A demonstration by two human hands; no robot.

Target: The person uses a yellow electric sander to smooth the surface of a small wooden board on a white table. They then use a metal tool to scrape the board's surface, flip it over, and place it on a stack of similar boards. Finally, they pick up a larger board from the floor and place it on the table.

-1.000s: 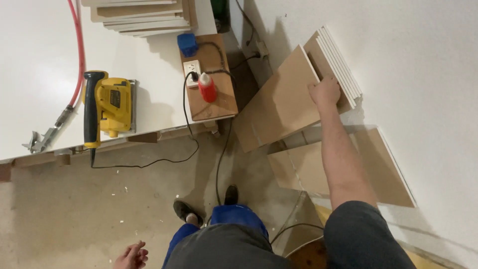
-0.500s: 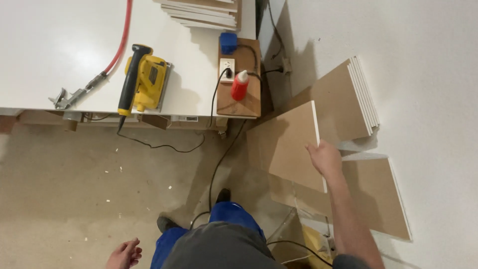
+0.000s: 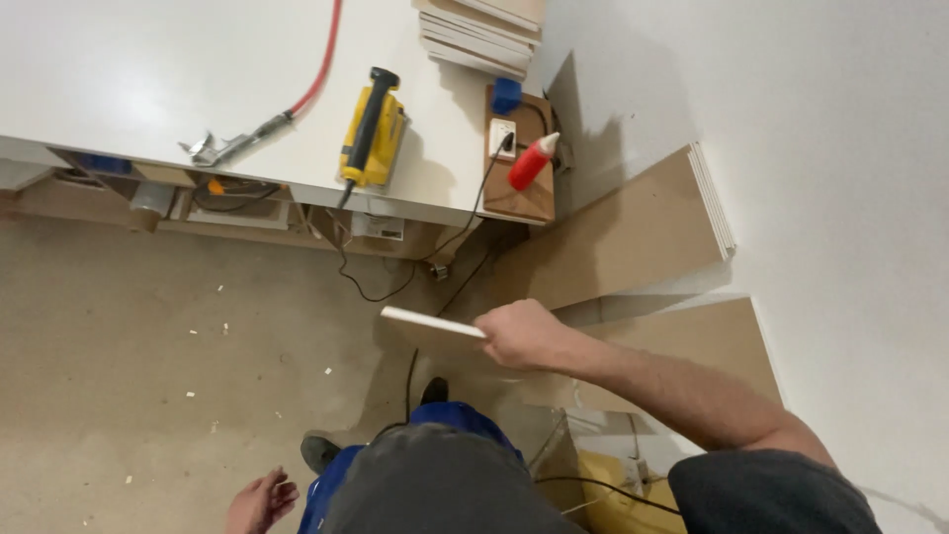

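My right hand (image 3: 521, 334) grips a thin white-faced board (image 3: 432, 322) by one end, holding it nearly level and edge-on over the floor in front of me. It hangs apart from the stack of brown boards (image 3: 633, 232) leaning on the white wall. My left hand (image 3: 261, 501) hangs low at the bottom left, fingers loosely spread, holding nothing. My blue trouser legs and dark shoes show below.
A white worktable (image 3: 148, 89) carries a yellow jigsaw (image 3: 372, 129), a red hose with a metal air tool (image 3: 229, 148), a red glue bottle (image 3: 531, 162), a socket block (image 3: 502, 137) and stacked boards (image 3: 484, 35). Black cables trail over the concrete floor. Another brown panel (image 3: 692, 346) leans lower right.
My right hand pulled one board off the leaning stack, swung it left and turned it flat and edge-on. The view shifted left toward the table. My left hand stayed low.
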